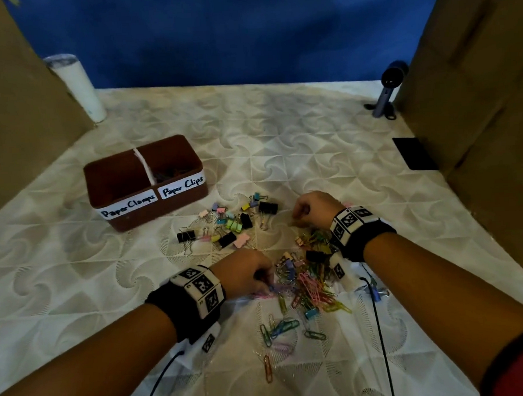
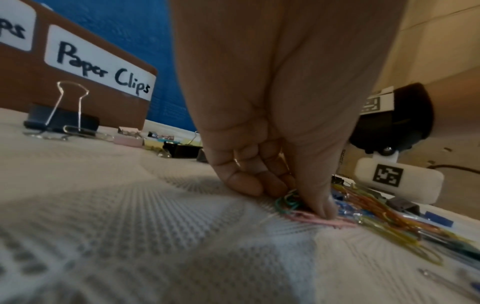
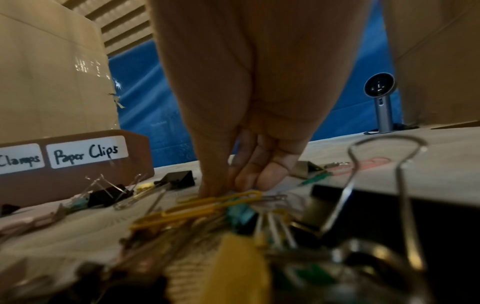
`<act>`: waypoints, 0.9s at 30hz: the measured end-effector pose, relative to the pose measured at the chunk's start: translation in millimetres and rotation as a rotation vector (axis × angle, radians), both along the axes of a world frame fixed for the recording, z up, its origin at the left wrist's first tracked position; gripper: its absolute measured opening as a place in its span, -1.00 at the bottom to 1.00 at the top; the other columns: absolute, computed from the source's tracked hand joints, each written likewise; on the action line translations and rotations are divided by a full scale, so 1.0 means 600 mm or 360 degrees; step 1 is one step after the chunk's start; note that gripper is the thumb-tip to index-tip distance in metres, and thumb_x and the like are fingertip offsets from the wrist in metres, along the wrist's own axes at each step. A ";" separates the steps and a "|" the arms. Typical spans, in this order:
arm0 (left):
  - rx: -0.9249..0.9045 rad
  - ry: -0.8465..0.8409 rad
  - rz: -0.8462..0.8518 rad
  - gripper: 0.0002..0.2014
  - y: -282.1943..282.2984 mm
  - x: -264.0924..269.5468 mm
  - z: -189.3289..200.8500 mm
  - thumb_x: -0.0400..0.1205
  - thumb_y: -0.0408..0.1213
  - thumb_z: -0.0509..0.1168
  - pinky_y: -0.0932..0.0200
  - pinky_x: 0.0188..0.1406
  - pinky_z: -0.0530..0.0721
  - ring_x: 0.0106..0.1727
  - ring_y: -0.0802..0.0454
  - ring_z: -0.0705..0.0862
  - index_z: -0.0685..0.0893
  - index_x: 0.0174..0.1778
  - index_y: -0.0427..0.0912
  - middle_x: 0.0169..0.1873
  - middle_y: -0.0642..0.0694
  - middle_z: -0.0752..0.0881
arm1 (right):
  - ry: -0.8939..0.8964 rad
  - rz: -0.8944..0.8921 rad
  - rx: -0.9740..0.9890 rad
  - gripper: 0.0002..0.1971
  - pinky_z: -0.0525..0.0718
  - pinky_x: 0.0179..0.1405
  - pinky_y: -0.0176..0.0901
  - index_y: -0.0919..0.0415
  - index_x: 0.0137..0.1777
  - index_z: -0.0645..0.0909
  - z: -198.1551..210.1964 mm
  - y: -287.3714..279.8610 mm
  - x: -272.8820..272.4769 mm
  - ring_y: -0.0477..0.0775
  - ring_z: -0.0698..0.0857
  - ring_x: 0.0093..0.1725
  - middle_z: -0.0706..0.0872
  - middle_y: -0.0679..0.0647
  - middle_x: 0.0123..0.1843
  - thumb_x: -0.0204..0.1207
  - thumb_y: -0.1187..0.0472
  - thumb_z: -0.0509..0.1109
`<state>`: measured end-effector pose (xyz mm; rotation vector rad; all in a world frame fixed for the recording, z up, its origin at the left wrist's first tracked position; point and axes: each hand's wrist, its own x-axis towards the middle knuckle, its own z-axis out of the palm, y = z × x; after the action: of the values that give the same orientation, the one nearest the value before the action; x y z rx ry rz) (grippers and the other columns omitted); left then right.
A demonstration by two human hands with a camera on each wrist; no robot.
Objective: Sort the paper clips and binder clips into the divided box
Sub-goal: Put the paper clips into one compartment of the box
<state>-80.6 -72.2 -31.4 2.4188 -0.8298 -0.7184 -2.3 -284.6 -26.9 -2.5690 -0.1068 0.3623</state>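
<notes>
The brown divided box stands at the left, labelled "Paper Clamps" and "Paper Clips"; dark clips lie in its right compartment. Several binder clips are scattered in front of it. A heap of coloured paper clips lies between my hands. My left hand is at the heap's left edge; in the left wrist view this left hand pinches green paper clips, thumb on a pink one. My right hand is curled at the heap's far edge; the same right hand pinches at a yellow paper clip.
Cardboard walls rise on the left and right, with a blue backdrop behind. A white tumbler stands back left, a small grey device on a stand back right, and a black card beside the right wall. Cables trail from both wristbands.
</notes>
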 end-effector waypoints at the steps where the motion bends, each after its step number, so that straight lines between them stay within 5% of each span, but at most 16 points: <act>1: 0.0023 -0.0009 -0.0020 -0.82 0.001 0.000 0.001 0.45 -0.23 0.48 0.23 -0.07 0.61 -0.08 0.04 0.68 0.74 -0.08 -0.20 -0.07 -0.14 0.75 | -0.0013 0.0035 0.0002 -0.81 0.53 -0.23 -0.33 0.26 -0.02 0.75 0.000 -0.002 0.000 -0.03 0.62 -0.15 0.66 0.01 -0.17 0.37 0.29 0.55; 6: 0.0117 -0.0030 -0.0097 -0.69 -0.001 0.000 0.000 0.39 -0.19 0.54 0.35 -0.08 0.50 -0.01 0.03 0.66 0.73 0.00 -0.18 -0.02 -0.12 0.71 | 0.0071 0.0197 -0.0120 -0.84 0.52 -0.10 -0.30 0.24 0.00 0.77 0.009 -0.002 0.002 -0.04 0.67 -0.09 0.80 0.13 0.01 0.43 0.28 0.50; 12: 0.0031 0.0021 -0.0035 -0.74 -0.003 -0.004 0.000 0.42 -0.27 0.51 0.40 -0.23 0.51 -0.23 0.16 0.62 0.67 -0.02 -0.18 -0.16 -0.11 0.77 | 0.0011 0.0234 -0.0281 -0.84 0.51 -0.08 -0.27 0.28 -0.02 0.76 0.015 0.003 -0.010 0.10 0.71 0.00 0.79 0.18 0.01 0.45 0.28 0.44; 17: 0.0103 -0.0061 -0.0102 -0.85 -0.004 -0.008 0.004 0.46 -0.29 0.45 0.51 -0.29 0.46 -0.28 0.22 0.59 0.73 -0.10 -0.22 -0.25 0.02 0.71 | -0.0147 0.0236 0.0186 -0.80 0.51 -0.16 -0.42 0.21 0.03 0.76 0.038 0.013 -0.047 -0.15 0.62 -0.19 0.70 -0.02 -0.14 0.44 0.38 0.42; 20: 0.0181 -0.0139 -0.0132 -0.88 -0.005 -0.013 0.004 0.47 -0.27 0.41 0.41 -0.32 0.43 -0.24 0.12 0.57 0.70 -0.14 -0.20 -0.25 -0.02 0.68 | -0.0007 0.0288 0.0224 -0.83 0.62 -0.19 -0.43 0.21 0.00 0.78 0.055 0.014 -0.077 -0.18 0.66 -0.23 0.78 0.00 -0.13 0.43 0.36 0.46; 23: 0.0214 -0.0197 -0.0119 -0.86 -0.004 -0.020 0.004 0.47 -0.26 0.41 0.19 -0.12 0.55 -0.11 -0.01 0.64 0.70 -0.11 -0.22 -0.11 -0.13 0.73 | 0.0211 0.0353 0.0117 -0.82 0.67 -0.21 -0.33 0.26 -0.02 0.75 0.063 0.009 -0.114 -0.08 0.69 -0.25 0.80 0.10 -0.13 0.39 0.27 0.54; 27: 0.0212 -0.0272 -0.0078 -0.82 0.000 -0.029 0.001 0.50 -0.22 0.41 0.26 -0.11 0.45 -0.02 0.03 0.61 0.72 -0.04 -0.20 -0.04 -0.12 0.72 | 0.0260 0.0391 -0.0095 -0.73 0.68 -0.08 -0.09 0.28 0.00 0.72 0.049 0.008 -0.157 0.04 0.70 -0.16 0.80 0.17 -0.06 0.33 0.22 0.59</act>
<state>-97.8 -72.0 -30.6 2.6163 -0.9379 -0.6087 -96.6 -279.8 2.5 -2.5780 -0.3584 0.6750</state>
